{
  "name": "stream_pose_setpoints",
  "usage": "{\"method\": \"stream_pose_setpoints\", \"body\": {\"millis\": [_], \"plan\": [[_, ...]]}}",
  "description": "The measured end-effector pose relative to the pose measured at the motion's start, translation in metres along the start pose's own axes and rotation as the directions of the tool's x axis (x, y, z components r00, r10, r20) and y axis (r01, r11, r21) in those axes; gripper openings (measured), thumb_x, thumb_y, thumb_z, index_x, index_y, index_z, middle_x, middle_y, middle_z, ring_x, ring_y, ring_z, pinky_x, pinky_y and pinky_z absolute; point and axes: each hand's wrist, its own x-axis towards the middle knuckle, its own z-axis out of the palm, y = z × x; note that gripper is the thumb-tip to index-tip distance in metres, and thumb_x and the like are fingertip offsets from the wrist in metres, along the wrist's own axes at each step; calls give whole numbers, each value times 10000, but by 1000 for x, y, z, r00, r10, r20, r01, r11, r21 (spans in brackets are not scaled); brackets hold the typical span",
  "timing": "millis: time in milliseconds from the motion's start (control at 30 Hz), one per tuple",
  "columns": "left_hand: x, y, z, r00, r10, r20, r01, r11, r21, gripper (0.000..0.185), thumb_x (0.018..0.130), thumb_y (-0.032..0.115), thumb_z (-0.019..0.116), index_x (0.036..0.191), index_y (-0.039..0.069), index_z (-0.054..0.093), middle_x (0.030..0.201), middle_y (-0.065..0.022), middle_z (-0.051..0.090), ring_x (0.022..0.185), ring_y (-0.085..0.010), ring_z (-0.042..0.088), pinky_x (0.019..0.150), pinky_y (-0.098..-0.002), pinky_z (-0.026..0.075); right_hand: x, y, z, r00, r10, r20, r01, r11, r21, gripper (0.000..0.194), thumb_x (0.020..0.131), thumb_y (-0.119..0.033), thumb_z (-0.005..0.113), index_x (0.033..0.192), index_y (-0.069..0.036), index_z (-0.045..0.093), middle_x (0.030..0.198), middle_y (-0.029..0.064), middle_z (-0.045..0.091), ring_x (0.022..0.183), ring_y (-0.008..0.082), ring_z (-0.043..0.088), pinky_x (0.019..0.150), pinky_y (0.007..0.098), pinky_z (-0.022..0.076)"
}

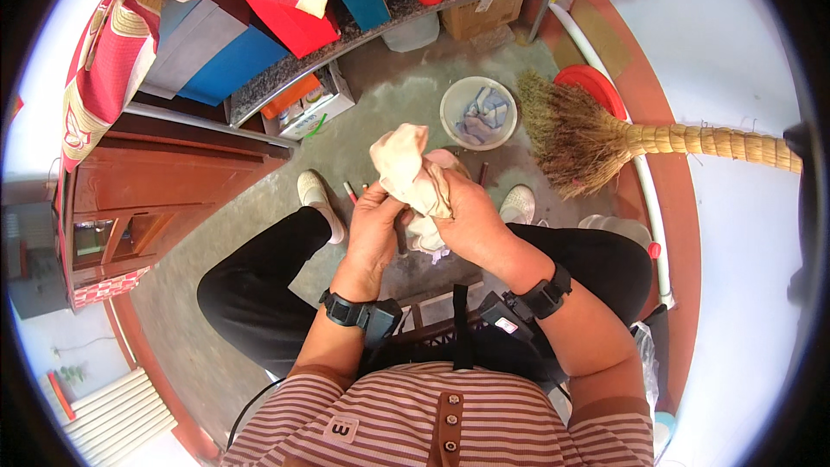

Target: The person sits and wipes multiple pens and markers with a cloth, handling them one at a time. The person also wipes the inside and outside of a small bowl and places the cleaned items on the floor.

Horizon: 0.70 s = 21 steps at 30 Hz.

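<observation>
A bunched, pale pink and cream cloth (412, 172) is held up between my two hands, over the floor between my feet. My left hand (376, 227) pinches its lower left edge between thumb and fingers. My right hand (472, 217) grips the cloth's right side, with the fingers partly hidden behind it. More pale fabric with a lacy edge (428, 240) hangs below, between the hands. Beyond them on the floor stands a white plastic basin (447, 118) with blue and greyish cloths (483, 118) in it.
A straw broom (577, 136) leans at the right, in front of a red basin (600, 87). A granite-topped shelf (402, 19) with boxes runs along the back. At the left is a reddish-brown wooden cabinet (162, 188). A clear plastic container (616, 228) stands beside my right knee.
</observation>
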Motion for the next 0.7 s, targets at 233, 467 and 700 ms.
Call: {"method": "stream_pose_setpoints", "body": {"millis": [233,467,700], "plan": [[-11,-12,-8,1000,3,-1,-3,995,-96,108,916,180,553,968,87,544,667,70,445,527,-29,329,451,-177,256,5,-7,8,998,61,31,-55,986,-157,288,836,-173,602,1092,-53,549,894,179,630,841,371,599,708,380,480],[-13,-6,-4,999,26,-43,-32,990,-137,154,910,207,565,994,87,517,652,53,455,486,-34,338,428,-176,250,6,-6,9,994,103,46,-92,977,-194,293,830,-225,621,1039,-24,576,843,194,631,786,362,609,678,381,483],[-16,1,13,979,201,9,-200,977,-71,189,935,264,522,947,76,505,525,40,369,395,-44,279,368,-199,213,19,2,11,966,193,-172,-109,908,405,323,847,-186,629,1124,-27,578,960,63,659,854,110,594,761,281,472]]}}
